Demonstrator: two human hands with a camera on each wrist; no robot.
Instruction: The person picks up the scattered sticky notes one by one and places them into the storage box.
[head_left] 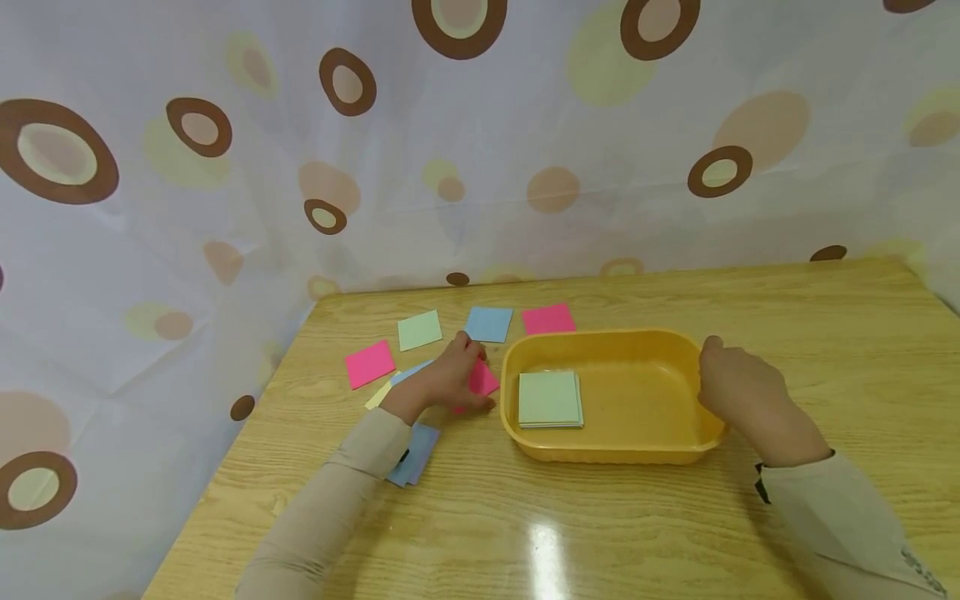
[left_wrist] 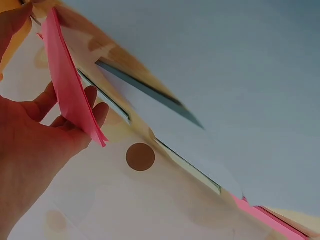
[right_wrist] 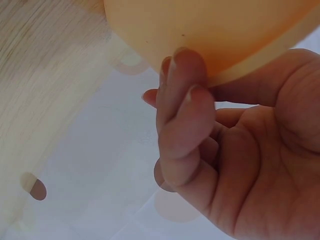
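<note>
My left hand (head_left: pixel 450 379) holds a pink sticky note pad (head_left: pixel 482 380) just left of a yellow plastic tray (head_left: pixel 615 456). In the left wrist view the pink pad (left_wrist: pixel 70 75) stands tilted among the fingers, with fingertips (left_wrist: pixel 101 111) showing past its edge. My right hand (head_left: pixel 746 396) grips the tray's right rim, fingers curled over the wall, as the right wrist view shows with the tray (right_wrist: pixel 200 30) above the palm. Inside the tray, at its left end, lies a stack of pale green sticky notes (head_left: pixel 550 398).
Around the left hand lie a pink pad (head_left: pixel 370 364), a pale green pad (head_left: pixel 420 330), a blue pad (head_left: pixel 489 323) and another pink pad (head_left: pixel 549 318) behind the tray. Blue notes (head_left: pixel 417 457) lie beneath the left forearm. A patterned curtain (head_left: pixel 525 150) borders the wooden table (head_left: pixel 600 533).
</note>
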